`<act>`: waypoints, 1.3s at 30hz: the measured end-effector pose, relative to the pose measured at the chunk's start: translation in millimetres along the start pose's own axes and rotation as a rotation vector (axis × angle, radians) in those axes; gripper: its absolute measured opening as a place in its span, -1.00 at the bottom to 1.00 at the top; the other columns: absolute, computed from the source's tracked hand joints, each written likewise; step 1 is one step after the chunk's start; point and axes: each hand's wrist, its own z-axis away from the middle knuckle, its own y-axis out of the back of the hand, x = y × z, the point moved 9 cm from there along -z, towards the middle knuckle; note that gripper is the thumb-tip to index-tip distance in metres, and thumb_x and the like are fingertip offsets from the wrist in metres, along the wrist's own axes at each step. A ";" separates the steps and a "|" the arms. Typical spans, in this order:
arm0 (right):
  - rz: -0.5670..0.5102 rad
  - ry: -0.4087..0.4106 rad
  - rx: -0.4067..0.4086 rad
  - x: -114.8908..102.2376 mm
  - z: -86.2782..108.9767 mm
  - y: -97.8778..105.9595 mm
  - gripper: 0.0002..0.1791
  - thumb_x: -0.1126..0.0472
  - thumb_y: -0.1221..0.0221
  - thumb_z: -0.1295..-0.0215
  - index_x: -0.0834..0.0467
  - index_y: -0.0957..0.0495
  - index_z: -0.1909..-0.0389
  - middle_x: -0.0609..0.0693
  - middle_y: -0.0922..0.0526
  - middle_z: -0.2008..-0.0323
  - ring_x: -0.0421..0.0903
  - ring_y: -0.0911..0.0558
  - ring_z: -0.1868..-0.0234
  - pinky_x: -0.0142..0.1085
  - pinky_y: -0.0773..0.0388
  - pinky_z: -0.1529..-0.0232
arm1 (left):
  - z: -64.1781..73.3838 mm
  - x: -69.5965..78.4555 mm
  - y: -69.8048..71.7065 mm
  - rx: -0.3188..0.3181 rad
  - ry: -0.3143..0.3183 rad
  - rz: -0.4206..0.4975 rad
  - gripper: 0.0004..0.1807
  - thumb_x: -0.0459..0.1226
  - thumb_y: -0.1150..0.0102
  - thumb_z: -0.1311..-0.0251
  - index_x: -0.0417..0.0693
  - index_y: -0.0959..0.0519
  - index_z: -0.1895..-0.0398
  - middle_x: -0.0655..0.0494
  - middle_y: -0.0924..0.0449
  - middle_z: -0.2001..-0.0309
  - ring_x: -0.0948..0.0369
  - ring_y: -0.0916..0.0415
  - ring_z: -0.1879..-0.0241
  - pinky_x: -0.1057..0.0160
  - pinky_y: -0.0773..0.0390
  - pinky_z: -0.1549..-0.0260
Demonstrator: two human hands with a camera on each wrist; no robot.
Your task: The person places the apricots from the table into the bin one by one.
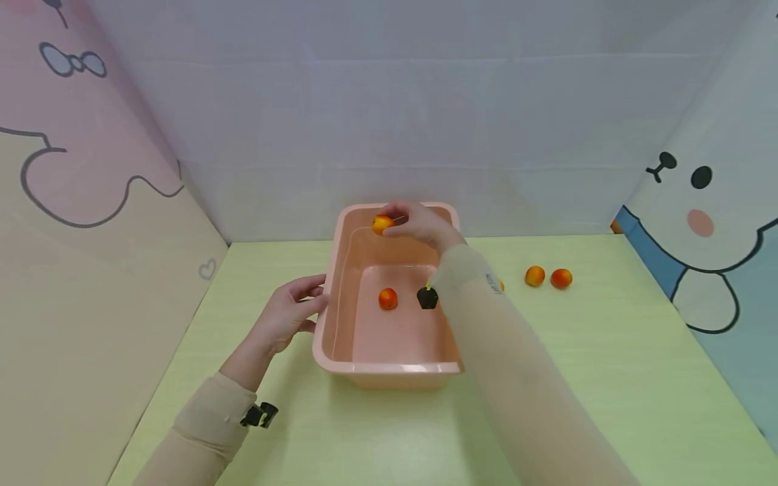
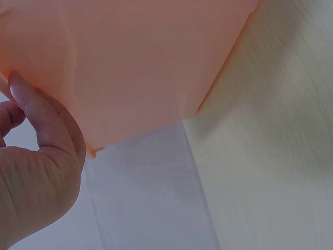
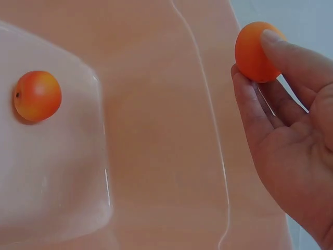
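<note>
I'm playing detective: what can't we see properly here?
Head view: yellow-orange object, mostly hidden by beige cloth right sleeve.
Head view: pink rectangular plastic tub, right side partly behind that sleeve.
Head view: dark sleeve lettering, too small.
Left wrist view: left hand, partly cut off by left edge.

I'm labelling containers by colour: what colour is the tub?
The tub is peachy pink; the head view shows it best.

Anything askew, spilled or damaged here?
Nothing stands out. The pink basin shows no visible damage, the fruit inside it looks whole, and I see no spill. One table fruit is mostly hidden by the right sleeve.
</note>
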 end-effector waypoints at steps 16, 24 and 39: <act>-0.042 -0.067 0.019 28.1 -13.6 -35.4 -0.58 0.41 -0.26 -0.30 0.27 -0.50 -0.18 0.14 -0.52 -0.11 0.06 -0.49 -0.10 -0.26 -0.48 -0.18 | 0.3 1.5 -2.9 -0.020 -0.005 0.009 -0.43 -0.39 -0.17 -0.33 -0.36 -0.32 -0.38 -0.06 -0.43 0.12 0.21 -0.57 0.29 0.20 -0.69 0.46; -0.017 -0.137 0.017 51.8 -14.7 -57.8 -0.63 0.47 -0.26 -0.26 0.26 -0.54 -0.09 0.12 -0.56 -0.03 0.06 -0.52 -0.02 -0.27 -0.52 -0.13 | 0.2 0.1 1.1 -0.008 -0.005 0.002 -0.42 -0.38 -0.17 -0.33 -0.35 -0.32 -0.38 -0.07 -0.43 0.11 0.20 -0.58 0.26 0.18 -0.70 0.45; -0.066 -0.421 0.082 82.1 9.9 -70.6 -0.51 0.48 -0.32 -0.17 0.05 -0.57 -0.10 -0.01 -0.53 0.03 0.07 -0.48 -0.02 -0.15 -0.59 -0.06 | 0.4 0.5 1.3 -0.005 -0.001 -0.005 -0.43 -0.37 -0.17 -0.33 -0.33 -0.33 -0.39 -0.08 -0.43 0.10 0.20 -0.58 0.27 0.18 -0.70 0.45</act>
